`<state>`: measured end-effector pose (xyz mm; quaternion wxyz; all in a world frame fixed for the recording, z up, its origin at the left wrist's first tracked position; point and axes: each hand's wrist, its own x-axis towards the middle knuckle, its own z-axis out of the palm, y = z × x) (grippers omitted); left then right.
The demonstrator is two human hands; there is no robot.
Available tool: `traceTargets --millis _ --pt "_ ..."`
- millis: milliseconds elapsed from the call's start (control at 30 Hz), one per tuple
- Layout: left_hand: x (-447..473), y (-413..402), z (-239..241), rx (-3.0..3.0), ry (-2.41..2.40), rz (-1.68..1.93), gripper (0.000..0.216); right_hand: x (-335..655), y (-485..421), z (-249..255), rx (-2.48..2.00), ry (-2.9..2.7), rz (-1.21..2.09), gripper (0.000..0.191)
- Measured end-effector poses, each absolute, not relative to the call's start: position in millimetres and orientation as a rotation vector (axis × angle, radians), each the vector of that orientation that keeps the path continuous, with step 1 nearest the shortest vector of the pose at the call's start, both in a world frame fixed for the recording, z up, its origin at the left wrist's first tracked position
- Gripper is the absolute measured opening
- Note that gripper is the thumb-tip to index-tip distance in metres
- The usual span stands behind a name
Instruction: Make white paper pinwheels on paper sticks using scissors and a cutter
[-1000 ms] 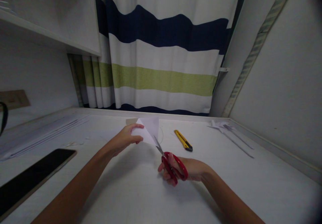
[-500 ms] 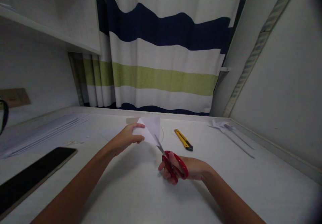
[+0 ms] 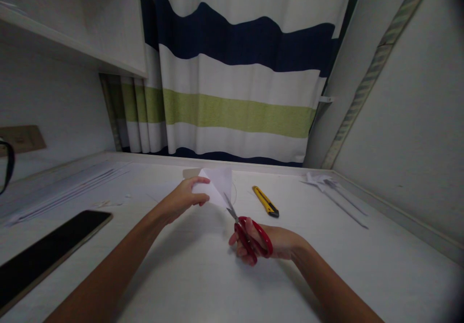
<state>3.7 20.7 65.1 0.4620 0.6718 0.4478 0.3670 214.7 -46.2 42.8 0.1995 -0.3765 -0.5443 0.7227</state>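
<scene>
My left hand point(image 3: 186, 195) pinches a white sheet of paper point(image 3: 222, 180) by its left side, holding it up off the table with a fold or overlap running across it. In my right hand point(image 3: 250, 243) is a pair of scissors point(image 3: 259, 231) with red handles, my fingers through the loops. Its blades are slightly apart and meet the paper's lower right edge. Whether they cut into the sheet at this instant I cannot tell. A yellow utility knife point(image 3: 265, 201) lies on the table to the right of the paper.
A dark phone point(image 3: 50, 253) lies at the left, near my left forearm. Behind it are sheets of paper point(image 3: 72, 192) and small scraps point(image 3: 105, 203). Paper strips point(image 3: 324, 183) lie at the back right. A striped curtain point(image 3: 235, 115) hangs behind the white table point(image 3: 203, 274).
Almost nothing differs: the whole view has shifted by a few pixels. Both hands, the paper and the scissors keep nearly the same pose.
</scene>
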Motion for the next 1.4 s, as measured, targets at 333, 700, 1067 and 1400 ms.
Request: traceTargets --millis 333,700,1067,1400 --pt "5 19 67 1.649 1.091 0.896 0.046 214 -45 42 -1.030 -1.515 2.031 0.058" --pt "5 19 66 1.627 1.062 0.894 0.048 216 -43 38 -1.024 -1.521 2.033 0.057" --pt "3 20 66 1.667 1.078 0.895 0.046 216 -44 39 -1.024 -1.497 2.052 0.055" --pt "1 25 62 1.693 1.075 0.899 0.047 217 -40 32 -0.979 -1.508 2.045 0.053"
